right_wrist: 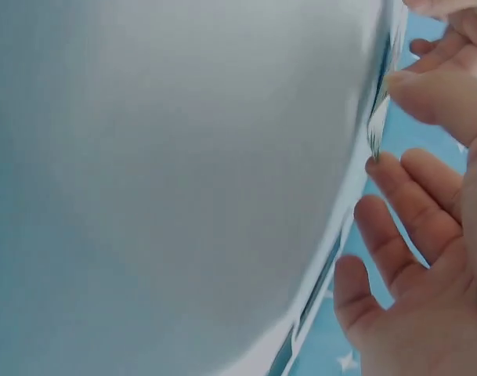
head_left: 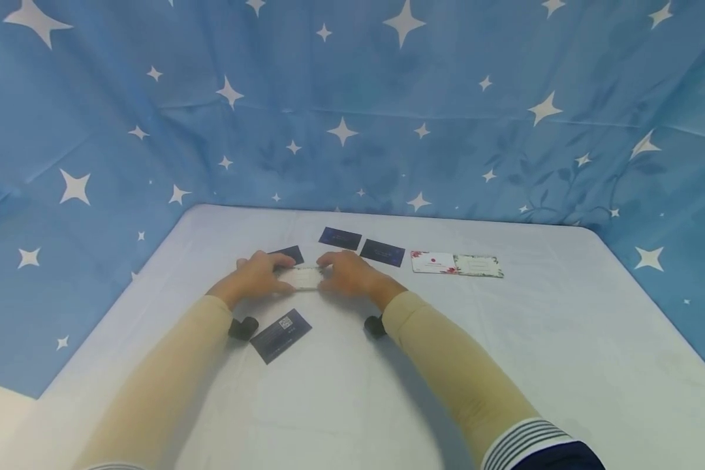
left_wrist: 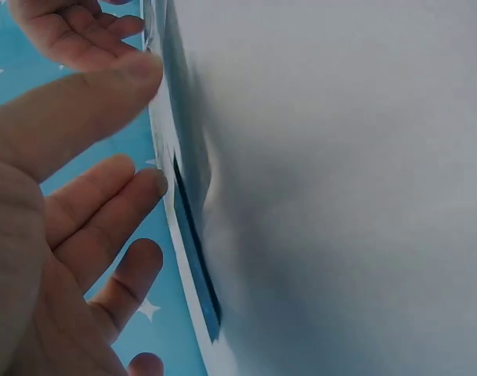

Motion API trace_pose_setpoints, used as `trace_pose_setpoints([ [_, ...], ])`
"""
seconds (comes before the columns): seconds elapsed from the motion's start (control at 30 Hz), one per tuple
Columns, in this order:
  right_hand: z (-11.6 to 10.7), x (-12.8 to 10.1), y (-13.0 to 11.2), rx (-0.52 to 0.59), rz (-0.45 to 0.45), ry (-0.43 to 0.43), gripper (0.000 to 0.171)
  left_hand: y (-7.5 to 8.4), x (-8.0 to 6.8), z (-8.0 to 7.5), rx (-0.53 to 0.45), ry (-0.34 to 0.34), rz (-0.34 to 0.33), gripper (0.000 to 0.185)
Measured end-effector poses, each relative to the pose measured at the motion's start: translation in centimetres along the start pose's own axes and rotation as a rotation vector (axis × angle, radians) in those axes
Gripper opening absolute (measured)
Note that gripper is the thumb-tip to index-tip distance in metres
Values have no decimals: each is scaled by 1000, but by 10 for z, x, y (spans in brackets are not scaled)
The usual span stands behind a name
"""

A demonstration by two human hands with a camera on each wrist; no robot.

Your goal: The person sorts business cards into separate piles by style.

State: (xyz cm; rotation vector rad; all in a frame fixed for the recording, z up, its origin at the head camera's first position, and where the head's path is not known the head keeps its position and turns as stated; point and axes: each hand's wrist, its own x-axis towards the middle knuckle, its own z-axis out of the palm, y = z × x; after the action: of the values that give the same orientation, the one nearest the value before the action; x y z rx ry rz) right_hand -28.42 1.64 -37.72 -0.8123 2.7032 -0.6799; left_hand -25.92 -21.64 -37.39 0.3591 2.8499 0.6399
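A white card [head_left: 301,279] with a fine leafy border lies crosswise between my two hands, low over the white table. My left hand [head_left: 257,275] pinches its left end, thumb on the near edge and fingers on the far edge. At the other end my right hand [head_left: 352,274] grips it the same way. In the right wrist view several thin edges of the card stack [right_wrist: 377,129] show between thumb and fingertip. Behind the left fingers, a dark blue card [head_left: 290,253] is partly hidden. Nearer the person, a dark card [head_left: 281,336] with a QR code lies at a slant.
Two dark blue cards, one left [head_left: 341,238] and one right [head_left: 382,252], lie beyond the right hand. Farther right, a red-flowered white card [head_left: 433,262] adjoins a green-leaved one [head_left: 478,266]. A blue starry curtain [head_left: 352,163] hangs behind the table [head_left: 352,405].
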Motion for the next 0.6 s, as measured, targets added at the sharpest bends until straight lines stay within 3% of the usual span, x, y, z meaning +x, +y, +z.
trace_pose_setpoints([
  [0.2, -18, -21, 17, 130, 12, 16, 53, 14, -2, -3, 1, -24, 43, 65],
  [0.6, -50, -68, 53, 144, 23, 53, 61, 61, 16, 8, -15, 0, 203, 48],
])
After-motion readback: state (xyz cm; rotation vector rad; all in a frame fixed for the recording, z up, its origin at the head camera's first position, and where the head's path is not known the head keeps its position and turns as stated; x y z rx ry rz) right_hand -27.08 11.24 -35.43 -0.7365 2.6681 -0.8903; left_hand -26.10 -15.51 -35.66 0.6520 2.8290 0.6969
